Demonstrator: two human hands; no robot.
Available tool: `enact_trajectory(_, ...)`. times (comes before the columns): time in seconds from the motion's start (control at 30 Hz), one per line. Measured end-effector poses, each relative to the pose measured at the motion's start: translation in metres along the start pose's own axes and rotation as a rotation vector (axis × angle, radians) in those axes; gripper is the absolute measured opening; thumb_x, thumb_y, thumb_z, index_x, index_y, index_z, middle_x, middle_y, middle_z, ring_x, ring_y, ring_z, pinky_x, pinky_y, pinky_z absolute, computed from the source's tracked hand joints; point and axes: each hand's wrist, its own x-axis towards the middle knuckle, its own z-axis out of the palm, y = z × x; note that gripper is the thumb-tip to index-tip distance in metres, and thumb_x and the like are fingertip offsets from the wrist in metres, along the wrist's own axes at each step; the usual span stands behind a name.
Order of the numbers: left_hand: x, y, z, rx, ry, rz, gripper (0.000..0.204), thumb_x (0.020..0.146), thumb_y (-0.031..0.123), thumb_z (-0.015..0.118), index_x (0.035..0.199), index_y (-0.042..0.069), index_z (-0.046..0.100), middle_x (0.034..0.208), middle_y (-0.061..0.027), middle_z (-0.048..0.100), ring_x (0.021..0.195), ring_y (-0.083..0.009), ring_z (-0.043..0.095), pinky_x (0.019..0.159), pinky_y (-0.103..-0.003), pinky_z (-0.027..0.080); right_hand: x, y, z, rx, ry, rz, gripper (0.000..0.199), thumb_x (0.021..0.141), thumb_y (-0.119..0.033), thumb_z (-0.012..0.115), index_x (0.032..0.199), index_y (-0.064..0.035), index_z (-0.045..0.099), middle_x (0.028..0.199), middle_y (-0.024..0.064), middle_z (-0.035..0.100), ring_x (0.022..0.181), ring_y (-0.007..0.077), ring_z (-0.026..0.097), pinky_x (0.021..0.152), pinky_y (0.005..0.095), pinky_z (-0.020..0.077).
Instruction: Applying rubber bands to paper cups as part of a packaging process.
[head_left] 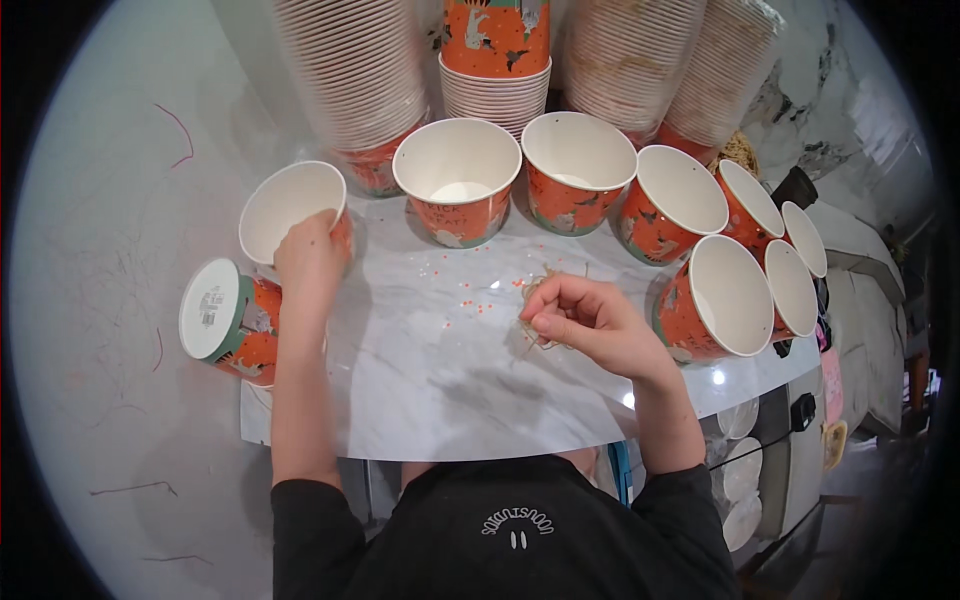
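Note:
My left hand (308, 258) is closed at the near rim of an orange paper bucket (275, 215) with a white inside, at the left of the table. Its fingertips are partly hidden. Over the table's middle, my right hand (598, 325) has thumb and fingers pinched at a small bundle of thin beige string (531, 338). Loose strands stick out above and below the fingers. Small orange and white dots (480, 308) of paper lie scattered just left of it. Next to my left forearm, another bucket (232, 320) stands upside down.
Several open orange buckets (458, 185) curve along the back and right of the marble-patterned table (430, 385). Behind them rise tall stacks of nested buckets (350, 75), some wrapped in clear plastic. A wall is at the left, and a grey sofa (855, 330) is at the right.

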Motion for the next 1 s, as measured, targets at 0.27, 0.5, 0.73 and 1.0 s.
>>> enact_trajectory(0.27, -0.003, 0.02, -0.019, 0.043, 0.184, -0.13, 0.019, 0.092, 0.021, 0.061, 0.099, 0.004, 0.068, 0.09, -0.0238, 0.071, 0.086, -0.0453, 0.067, 0.074, -0.052, 0.053, -0.001, 0.0, 0.002, -0.082, 0.046, 0.028, 0.012, 0.102, -0.011, 0.064, 0.109, -0.0013, 0.067, 0.091, -0.004, 0.065, 0.082, 0.0022, 0.058, 0.071, 0.0209, 0.0472)
enact_trajectory(0.5, -0.091, 0.081, -0.07, -0.373, -0.072, 0.101, 0.026, 0.087, 0.012, 0.067, 0.112, 0.006, 0.071, 0.09, -0.0198, 0.07, 0.08, -0.0396, 0.069, 0.069, -0.046, 0.053, 0.025, -0.018, 0.006, -0.532, 0.035, -0.194, 0.012, 0.098, -0.008, 0.065, 0.108, 0.0, 0.066, 0.091, 0.0047, 0.065, 0.077, 0.0118, 0.06, 0.069, 0.0273, 0.0477)
enact_trajectory(0.73, -0.094, 0.081, -0.057, -0.436, -0.241, 0.232, 0.033, 0.085, 0.011, 0.071, 0.117, 0.005, 0.069, 0.101, -0.0155, 0.073, 0.09, -0.0353, 0.07, 0.076, -0.044, 0.054, 0.035, -0.06, 0.014, -0.775, -0.111, -0.344, 0.013, 0.091, -0.004, 0.072, 0.102, -0.0003, 0.068, 0.091, 0.0063, 0.065, 0.076, 0.0126, 0.06, 0.067, 0.0282, 0.046)
enact_trajectory(1.0, -0.082, 0.106, -0.064, -1.184, -0.367, 0.005, 0.028, 0.088, 0.003, 0.077, 0.116, 0.0, 0.072, 0.099, -0.0042, 0.076, 0.082, -0.006, 0.068, 0.069, -0.019, 0.048, 0.039, -0.054, 0.023, -0.452, 0.009, -0.385, 0.008, 0.092, -0.002, 0.072, 0.098, 0.0012, 0.068, 0.092, 0.0035, 0.064, 0.079, 0.0081, 0.06, 0.068, 0.0243, 0.0462)
